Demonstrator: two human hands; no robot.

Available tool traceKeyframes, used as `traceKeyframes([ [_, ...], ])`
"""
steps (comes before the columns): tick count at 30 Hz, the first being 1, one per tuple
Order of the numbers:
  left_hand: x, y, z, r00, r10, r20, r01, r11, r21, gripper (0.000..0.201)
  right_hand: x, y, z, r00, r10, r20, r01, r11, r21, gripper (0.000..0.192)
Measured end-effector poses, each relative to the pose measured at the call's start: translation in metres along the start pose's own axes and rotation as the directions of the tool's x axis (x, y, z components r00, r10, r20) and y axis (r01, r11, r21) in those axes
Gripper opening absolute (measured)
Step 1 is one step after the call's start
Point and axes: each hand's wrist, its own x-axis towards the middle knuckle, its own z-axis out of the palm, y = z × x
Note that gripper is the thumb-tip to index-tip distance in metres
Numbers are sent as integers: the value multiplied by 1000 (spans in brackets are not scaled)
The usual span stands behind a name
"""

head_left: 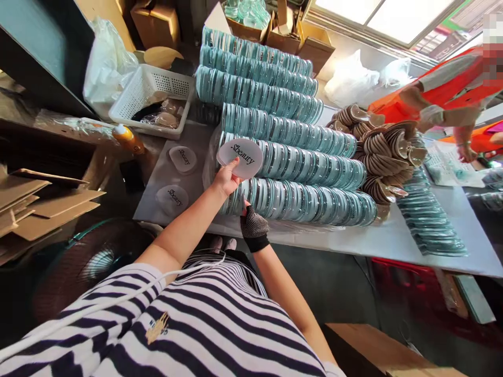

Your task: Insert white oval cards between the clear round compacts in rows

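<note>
A white rounded disc printed "Sbeauty" (pixel 247 166) is in my left hand (pixel 229 179), thumb on its face and the fingers under it. It is held over the left end of two long rows of stacked clear discs. My right hand (pixel 255 226), in a black dotted fingerless glove, is curled at the left end of the nearest row of stacked discs (pixel 310 203). Its fingertips are partly hidden there, and what they grip does not show. Two more printed discs, an upper one (pixel 183 159) and a lower one (pixel 172 199), lie on the table to the left.
More disc rows (pixel 259 86) fill the table behind. Brown curved pieces (pixel 387 152) are piled at right, near a person in an orange apron (pixel 444 86). A white basket (pixel 181 118) stands at back left, beside an orange bottle (pixel 128 138). A fan (pixel 98 262) is below left.
</note>
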Motion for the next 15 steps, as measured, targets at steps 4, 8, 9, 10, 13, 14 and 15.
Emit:
traceKeyframes([
  [4,3,6,-4,999,-53,9,53,997,-53,9,-13,12,0,999,26,21,-29,987,160,39],
  [8,3,7,-3,998,-54,-30,51,996,-78,6,-14,18,1,995,31,100,-62,944,323,35],
  [9,3,8,-3,998,-52,-42,48,995,-82,6,-11,17,2,992,33,123,-73,939,336,33],
  [10,2,8,-2,997,-50,-52,45,995,-87,5,-7,15,3,989,31,145,-79,939,333,31],
  [13,-2,9,-1,998,-50,-50,44,993,-107,5,4,8,4,983,27,184,-71,969,239,23],
  [14,-3,9,-1,998,-56,-43,51,993,-108,4,7,6,4,981,39,191,-76,979,188,23],
  [15,-4,10,-1,997,-66,-35,62,993,-104,4,8,3,4,979,56,196,-84,987,136,24],
])
